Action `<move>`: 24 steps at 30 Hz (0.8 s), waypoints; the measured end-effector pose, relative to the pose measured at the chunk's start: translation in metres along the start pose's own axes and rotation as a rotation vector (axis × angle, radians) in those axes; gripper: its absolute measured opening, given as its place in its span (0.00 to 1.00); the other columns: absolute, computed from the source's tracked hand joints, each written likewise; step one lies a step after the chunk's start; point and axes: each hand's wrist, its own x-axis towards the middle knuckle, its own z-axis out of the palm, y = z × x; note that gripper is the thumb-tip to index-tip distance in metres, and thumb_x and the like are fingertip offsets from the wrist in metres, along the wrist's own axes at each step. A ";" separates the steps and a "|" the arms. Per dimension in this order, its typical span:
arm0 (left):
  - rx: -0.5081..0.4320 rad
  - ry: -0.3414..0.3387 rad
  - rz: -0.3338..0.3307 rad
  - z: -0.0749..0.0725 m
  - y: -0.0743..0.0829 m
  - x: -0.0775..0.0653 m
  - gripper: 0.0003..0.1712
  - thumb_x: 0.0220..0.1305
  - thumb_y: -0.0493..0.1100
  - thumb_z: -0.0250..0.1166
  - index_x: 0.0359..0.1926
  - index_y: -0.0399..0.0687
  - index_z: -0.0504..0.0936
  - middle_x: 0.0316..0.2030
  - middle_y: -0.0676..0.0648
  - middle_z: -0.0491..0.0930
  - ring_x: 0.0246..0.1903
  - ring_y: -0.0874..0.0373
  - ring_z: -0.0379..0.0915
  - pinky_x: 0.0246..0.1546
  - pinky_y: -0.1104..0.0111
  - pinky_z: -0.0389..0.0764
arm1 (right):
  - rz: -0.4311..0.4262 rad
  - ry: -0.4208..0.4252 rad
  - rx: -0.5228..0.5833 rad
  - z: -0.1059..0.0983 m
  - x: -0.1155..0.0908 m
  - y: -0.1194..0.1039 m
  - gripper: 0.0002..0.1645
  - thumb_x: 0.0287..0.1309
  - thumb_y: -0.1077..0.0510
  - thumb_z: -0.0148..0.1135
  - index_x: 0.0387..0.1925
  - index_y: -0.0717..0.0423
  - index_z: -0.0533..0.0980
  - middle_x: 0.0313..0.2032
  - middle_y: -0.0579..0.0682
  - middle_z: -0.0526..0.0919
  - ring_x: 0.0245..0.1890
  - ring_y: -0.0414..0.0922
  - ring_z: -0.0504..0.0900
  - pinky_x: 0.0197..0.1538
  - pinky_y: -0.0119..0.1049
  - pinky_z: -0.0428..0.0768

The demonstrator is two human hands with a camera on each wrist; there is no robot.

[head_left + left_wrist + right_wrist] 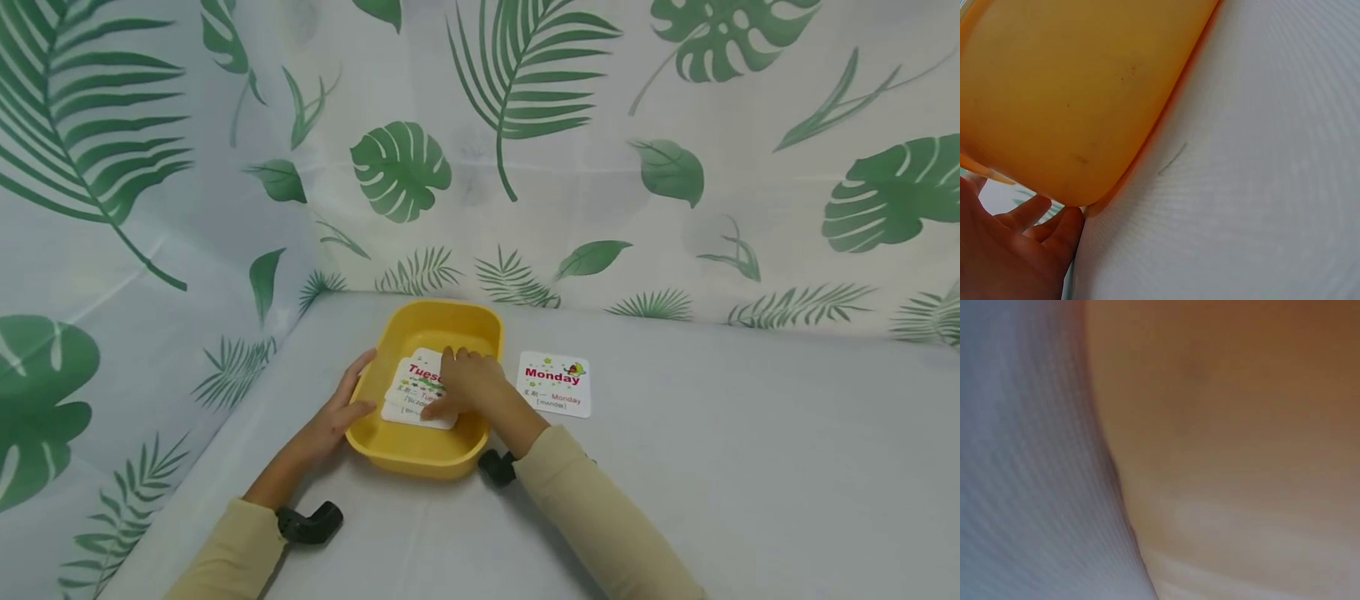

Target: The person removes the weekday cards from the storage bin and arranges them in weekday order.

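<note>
A yellow plastic basin point(420, 467) stands on the white-covered table, with a small stack of white cards inside. The top card, a Tuesday card point(405, 400), has red lettering and smaller print. My left hand point(330, 425) holds the basin's left side, thumb over the rim and fingers along the outer wall; in the left wrist view the left hand point(1029, 244) shows fingertips against the basin point(1079, 94). My right hand point(472, 383) reaches into the basin and grips the Tuesday card between thumb and fingers, hiding its right part. The right wrist view shows the basin wall point(1229, 437) blurred and close.
A Monday card point(555, 402) lies face up on the table point(735, 467), just right of the basin. Leaf-printed white cloth point(570, 208) rises behind and at the left. Dark wrist cameras sit at both cuffs, the left camera point(311, 525) showing more fully.
</note>
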 end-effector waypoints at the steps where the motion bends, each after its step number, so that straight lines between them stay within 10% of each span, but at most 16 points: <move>1: 0.001 0.004 0.001 0.000 0.000 0.000 0.39 0.63 0.40 0.44 0.70 0.59 0.37 0.71 0.44 0.37 0.64 0.48 0.46 0.62 0.55 0.51 | 0.004 -0.009 -0.001 0.000 0.000 0.000 0.64 0.39 0.25 0.58 0.68 0.59 0.51 0.63 0.57 0.64 0.61 0.50 0.65 0.61 0.43 0.64; 11: 0.009 -0.011 0.018 -0.001 0.000 0.000 0.38 0.63 0.41 0.44 0.70 0.59 0.37 0.71 0.43 0.39 0.63 0.48 0.47 0.60 0.64 0.54 | 0.003 0.000 0.003 0.000 -0.001 0.000 0.65 0.37 0.27 0.61 0.69 0.57 0.48 0.63 0.57 0.64 0.60 0.51 0.65 0.62 0.44 0.64; 24: 0.001 -0.003 0.004 0.001 0.003 -0.002 0.39 0.63 0.42 0.45 0.71 0.57 0.37 0.71 0.41 0.38 0.64 0.45 0.48 0.61 0.55 0.54 | -0.107 0.288 0.166 0.003 -0.007 0.000 0.52 0.42 0.45 0.69 0.67 0.45 0.55 0.57 0.52 0.62 0.49 0.48 0.67 0.53 0.38 0.71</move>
